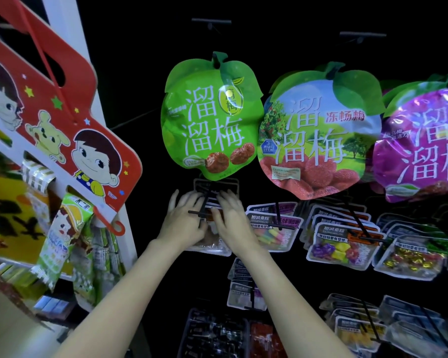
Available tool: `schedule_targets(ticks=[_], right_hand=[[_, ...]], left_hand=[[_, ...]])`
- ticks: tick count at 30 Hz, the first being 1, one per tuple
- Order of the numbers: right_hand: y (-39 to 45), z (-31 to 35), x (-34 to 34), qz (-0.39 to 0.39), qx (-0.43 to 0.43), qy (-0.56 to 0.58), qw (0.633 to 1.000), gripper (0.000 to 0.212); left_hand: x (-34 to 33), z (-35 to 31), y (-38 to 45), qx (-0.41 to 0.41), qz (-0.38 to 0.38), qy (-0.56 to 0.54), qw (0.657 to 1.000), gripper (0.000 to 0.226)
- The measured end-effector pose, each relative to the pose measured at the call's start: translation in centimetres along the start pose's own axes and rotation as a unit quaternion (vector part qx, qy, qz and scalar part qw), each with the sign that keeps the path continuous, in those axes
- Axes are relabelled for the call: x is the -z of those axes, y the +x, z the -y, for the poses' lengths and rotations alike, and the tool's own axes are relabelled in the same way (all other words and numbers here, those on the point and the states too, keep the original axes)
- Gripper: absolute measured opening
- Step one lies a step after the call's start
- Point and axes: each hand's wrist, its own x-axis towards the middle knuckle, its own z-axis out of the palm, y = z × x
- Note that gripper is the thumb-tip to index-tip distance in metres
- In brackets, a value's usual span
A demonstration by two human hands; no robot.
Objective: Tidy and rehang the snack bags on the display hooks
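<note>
Both hands are up at one black hook (203, 202) on a dark wall of snacks. The left hand (185, 219) has its fingers spread out and lying on the top of the snack bags (210, 241) that hang on that hook. The right hand (230, 215) sits just beside it, fingers reaching up over the bag tops, and the hook's rod pokes out between the two hands. The fingers are a bit blurry, so I cannot tell if they pinch a bag or only press on it. The front bag is see-through with brown snacks inside, and its bottom edge shows under the wrists. Right above the hands hangs a big green plum bag (210, 120), and its bottom edge is very near the fingertips. Just to the right are more little bags with bright candy (272, 228), close to the right hand, so there is not much room on that side. To the left there is a dark open gap, then a white post (109, 140) and a red cartoon sign (57, 99). Under the arms hang more small bags (243, 290).
</note>
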Motion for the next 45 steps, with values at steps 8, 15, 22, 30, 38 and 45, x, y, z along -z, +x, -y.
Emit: schedule_targets(ticks=[8,15,22,30,38,45], right_hand=[[-1.2,0.5,-1.0,-0.032,0.004,-0.042,0.999,0.052],[0.5,1.2,0.0,0.020,-0.040,-0.082,0.996,0.045],[2.8,1.3,0.4,0.079,-0.097,-0.104,0.987,0.043],[1.0,0.9,0.0,0.037,-0.056,-0.077,0.995,0.042],[-1.9,0.8,-0.8,-0.035,0.038,-0.055,0.997,0.046],[-0.2,1.5,0.1,0.015,-0.014,-0.096,0.995,0.045]], left_hand=[[-0.5,0.3,-1.0,-0.006,0.009,0.004,1.000,0.063],[0.4,-0.1,1.0,0.022,-0.003,-0.014,1.000,0.063],[0.6,-0.1,2.9,0.038,0.085,0.014,0.996,0.054],[0.2,0.0,0.5,0.026,0.024,-0.026,0.999,0.070],[-0.2,0.2,-1.9,0.028,-0.004,-0.061,0.998,0.063],[-0.4,0.2,-1.3,0.040,-0.017,-0.064,0.997,0.059]])
